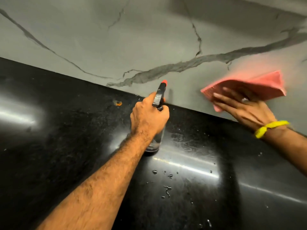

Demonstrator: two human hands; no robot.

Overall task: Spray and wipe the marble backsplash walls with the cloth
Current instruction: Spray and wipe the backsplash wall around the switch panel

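Left hand (148,116) has its grip wrapped around the neck of a clear spray bottle (156,128), fingers curled tight under the black trigger head, and the red nozzle tip (164,81) points at the marble backsplash (132,39). The bottle's base looks like it's sitting on the black table (66,146), though the arm hides part of it so I can't be sure. Over on the right, the right hand (245,108) is flat with fingers straight, pressing a pink cloth (245,87) against the lower part of the backsplash, just above where the wall meets the table. The cloth is folded and a bit blurry at its edges. There's a yellow band (270,128) on the right wrist. The marble is grey-white with dark veins running across it. Water droplets (167,190) sit on the shiny table in front of the bottle, plus a small orange speck (118,103) near the back edge to the left of the bottle
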